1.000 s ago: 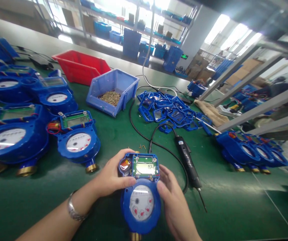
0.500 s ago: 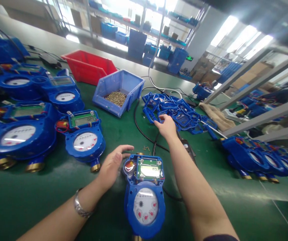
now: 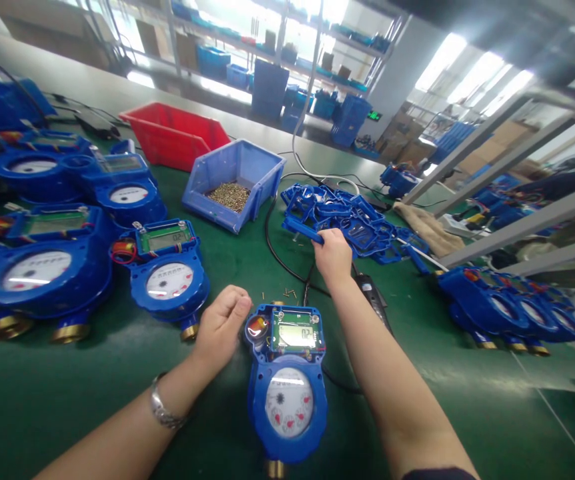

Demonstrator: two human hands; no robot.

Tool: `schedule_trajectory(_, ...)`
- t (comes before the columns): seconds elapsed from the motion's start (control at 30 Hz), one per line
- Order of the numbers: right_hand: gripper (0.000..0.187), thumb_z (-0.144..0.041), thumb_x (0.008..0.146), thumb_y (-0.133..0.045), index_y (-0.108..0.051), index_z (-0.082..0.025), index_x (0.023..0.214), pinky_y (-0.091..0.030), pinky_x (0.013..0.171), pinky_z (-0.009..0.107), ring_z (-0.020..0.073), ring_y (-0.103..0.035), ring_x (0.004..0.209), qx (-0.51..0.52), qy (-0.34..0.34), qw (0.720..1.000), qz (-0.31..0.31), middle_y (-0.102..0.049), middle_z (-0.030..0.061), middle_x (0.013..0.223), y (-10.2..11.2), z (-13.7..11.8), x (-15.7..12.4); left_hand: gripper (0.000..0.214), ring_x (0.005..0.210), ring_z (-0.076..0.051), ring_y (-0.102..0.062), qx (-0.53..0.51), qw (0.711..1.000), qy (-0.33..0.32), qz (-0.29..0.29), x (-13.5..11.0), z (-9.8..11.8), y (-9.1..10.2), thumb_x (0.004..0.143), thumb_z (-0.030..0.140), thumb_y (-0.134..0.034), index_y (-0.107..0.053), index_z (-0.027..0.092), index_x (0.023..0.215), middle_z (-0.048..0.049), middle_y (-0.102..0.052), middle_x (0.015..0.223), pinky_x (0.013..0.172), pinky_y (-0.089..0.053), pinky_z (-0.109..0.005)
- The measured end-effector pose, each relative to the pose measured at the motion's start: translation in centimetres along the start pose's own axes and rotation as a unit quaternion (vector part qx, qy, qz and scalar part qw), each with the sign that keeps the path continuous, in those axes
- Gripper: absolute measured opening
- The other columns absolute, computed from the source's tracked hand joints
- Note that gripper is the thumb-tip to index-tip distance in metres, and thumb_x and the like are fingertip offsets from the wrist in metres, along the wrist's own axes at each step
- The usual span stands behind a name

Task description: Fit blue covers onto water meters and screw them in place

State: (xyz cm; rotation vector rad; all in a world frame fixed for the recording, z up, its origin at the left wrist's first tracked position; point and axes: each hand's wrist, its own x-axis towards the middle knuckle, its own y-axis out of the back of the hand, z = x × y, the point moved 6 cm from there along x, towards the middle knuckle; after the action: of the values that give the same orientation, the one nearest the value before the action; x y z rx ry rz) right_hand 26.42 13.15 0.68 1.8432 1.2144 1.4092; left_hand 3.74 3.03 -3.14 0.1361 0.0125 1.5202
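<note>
A blue water meter (image 3: 260,417) lies in front of me, its white dial facing up and its circuit board and small display uncovered. Beside its upper left corner, my left hand (image 3: 222,327) is closed with the fingers curled in; whatever they may hold is hidden. My right hand (image 3: 334,257) grips one end of a blue plastic cover frame (image 3: 303,229), tilted up at the edge of a pile of similar blue frames (image 3: 362,230). A few loose brass screws (image 3: 290,293) lie on the green mat just beyond the meter.
A blue bin (image 3: 262,193) holds many small brass screws, with a red bin (image 3: 172,137) behind it. More meters stand at left (image 3: 167,280) and right (image 3: 507,307). A black electric screwdriver (image 3: 372,297) lies beside my right forearm, near a black cable (image 3: 275,250).
My right hand has closed on a blue cover frame and lifted its end from the pile. My left hand's fingers, stretched out before, have curled closed.
</note>
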Motion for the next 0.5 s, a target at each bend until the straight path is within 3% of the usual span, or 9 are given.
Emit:
schedule_trajectory(0.1,0.013,-0.014,0.083,-0.055,-0.067,-0.015,0.086,-0.050,0.082,0.036,0.0222,-0.061,0.089,0.020,0.069,0.995,0.074,-0.064,0.0119,0.095,4.2,-0.9,-3.2,0.031,0.071,-0.013,-0.053,0.010,0.999,-0.040,0.010,-0.3,0.6,0.2,0.084,0.039,-0.051,-0.053,0.016,0.063,-0.0026,-0.055,0.073,0.066,-0.043,-0.024)
schedule_trajectory(0.2,0.018,-0.013,0.084,-0.051,-0.067,-0.019,0.088,-0.052,0.083,0.037,0.0212,-0.062,0.091,0.034,0.142,0.980,0.139,-0.066,0.0094,0.096,8.3,-2.1,-7.4,0.018,0.075,-0.013,-0.056,0.016,0.997,-0.060,0.041,-0.5,1.0,1.0,0.079,0.034,-0.056,-0.058,0.016,0.077,-0.0020,-0.059,0.077,0.070,-0.047,-0.024)
schedule_trajectory(0.3,0.025,-0.007,0.081,-0.053,-0.065,-0.023,0.096,-0.054,0.081,0.035,0.0193,-0.063,0.092,0.035,0.191,0.965,0.174,-0.066,0.0070,0.101,11.4,-3.7,-11.1,0.031,0.084,-0.016,-0.060,0.007,0.996,-0.065,0.068,-0.5,1.8,1.9,0.077,0.039,-0.058,-0.058,0.015,0.097,-0.0052,-0.065,0.088,0.080,-0.048,-0.028)
schedule_trajectory(0.37,0.031,-0.002,0.079,-0.055,-0.062,-0.023,0.102,-0.054,0.080,0.035,0.0191,-0.063,0.094,0.044,0.215,0.959,0.179,-0.065,0.0078,0.104,12.9,-4.9,-12.9,0.047,0.089,-0.018,-0.060,0.004,0.996,-0.072,0.045,-0.7,3.0,1.9,0.077,0.048,-0.056,-0.055,0.013,0.109,-0.0086,-0.067,0.096,0.083,-0.047,-0.031)
schedule_trajectory(0.5,0.038,0.004,0.077,-0.055,-0.060,-0.020,0.107,-0.053,0.083,0.038,0.0199,-0.061,0.098,0.095,0.236,0.953,0.164,-0.063,0.0106,0.106,14.7,-7.5,-15.2,0.068,0.093,-0.021,-0.061,0.045,0.996,-0.032,-0.070,-1.9,6.5,0.5,0.071,0.058,-0.060,-0.051,0.017,0.124,-0.0103,-0.064,0.114,0.079,-0.050,-0.032)
